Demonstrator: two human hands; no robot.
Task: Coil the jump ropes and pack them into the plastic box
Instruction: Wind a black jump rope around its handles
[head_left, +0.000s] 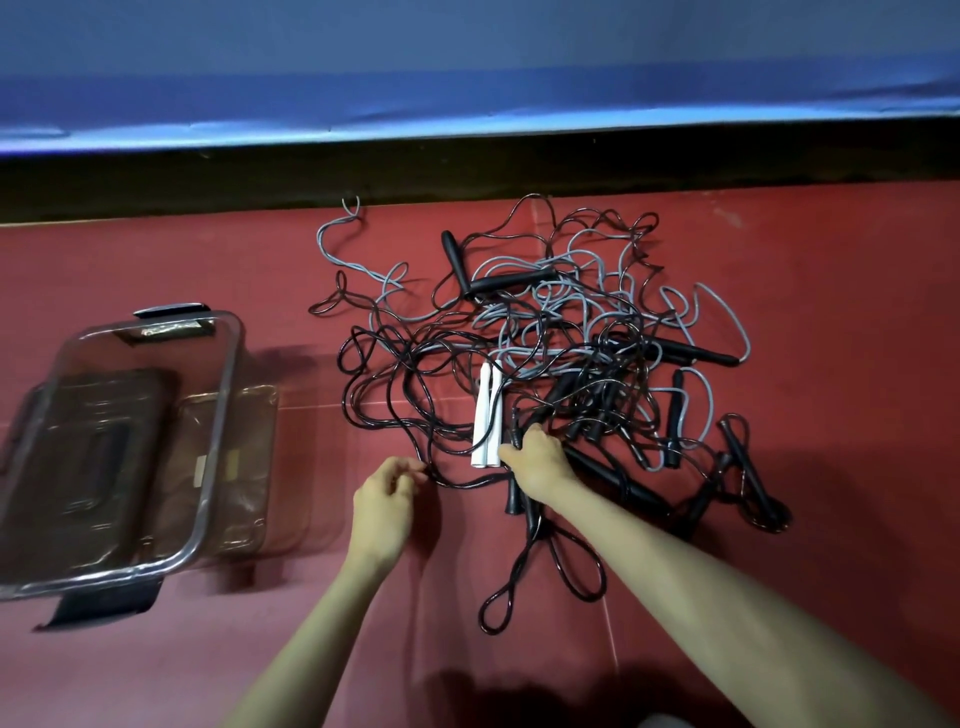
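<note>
Hands (537, 460) amid tangled ropes (550, 338)

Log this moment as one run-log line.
stage: sorting tangle | left hand: pinching black rope | right hand: on white handles | plastic box: no ropes inside | ropes: uncoiled

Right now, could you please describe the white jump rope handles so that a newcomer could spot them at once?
Start at the tangled pile of jump ropes on the red floor, right of the clear plastic box. At its near left edge, touching the right hand, lie the white handles, side by side. Every other handle there is black.
</note>
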